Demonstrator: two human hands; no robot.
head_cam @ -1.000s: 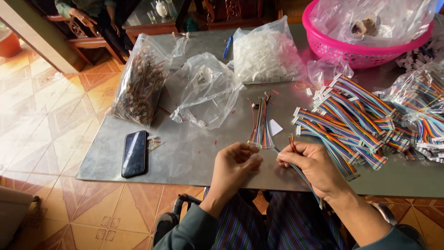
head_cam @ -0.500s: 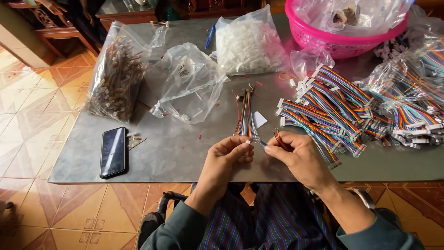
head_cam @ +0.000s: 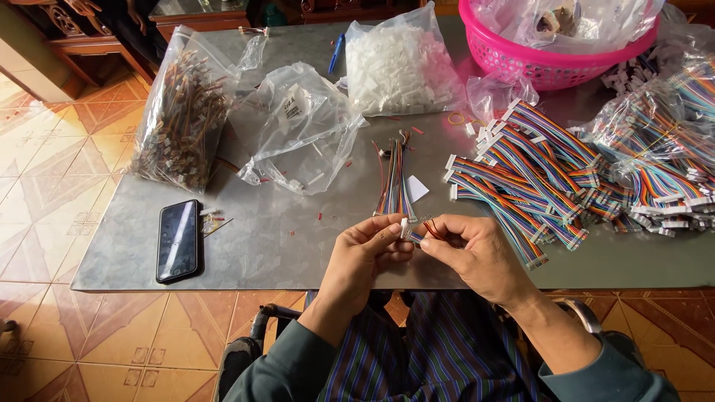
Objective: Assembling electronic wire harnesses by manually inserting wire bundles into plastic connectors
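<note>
1. Head view, centre: A person seated at a grey tabletop (head_cam: 298,246) brings both hands together just above its near edge. The left hand (head_cam: 365,257) pinches a small white connector (head_cam: 404,227) between thumb and fingertips; the right hand (head_cam: 473,253) grips thin coloured wires (head_cam: 430,231) that meet the connector, its fingers curled around them.

2. Head view, just beyond the hands: A loose bundle of coloured wires (head_cam: 395,179) lies on the tabletop, running away from the person, with a small white scrap (head_cam: 417,188) touching its right side.

3. Head view, right: A heap of rainbow ribbon cables (head_cam: 536,167) with white plugs spreads across the tabletop, next to clear bags of more cables (head_cam: 663,141). Behind them stands a pink basket (head_cam: 551,63) lined with clear plastic.

4. Head view, far side: A clear bag of white plastic parts (head_cam: 398,67) sits at centre, with a blue pen (head_cam: 336,53) just beside it.

5. Head view, left: A crumpled, nearly empty clear bag (head_cam: 302,126) lies next to a full bag of brown wired pieces (head_cam: 182,119). Nearer the person, a black phone (head_cam: 178,240) lies flat and face up, with a few loose bits (head_cam: 212,221) just beside it.

6. Head view, bottom: Striped cloth (head_cam: 439,350) covers the person's lap, above an orange tiled floor (head_cam: 82,335).
</note>
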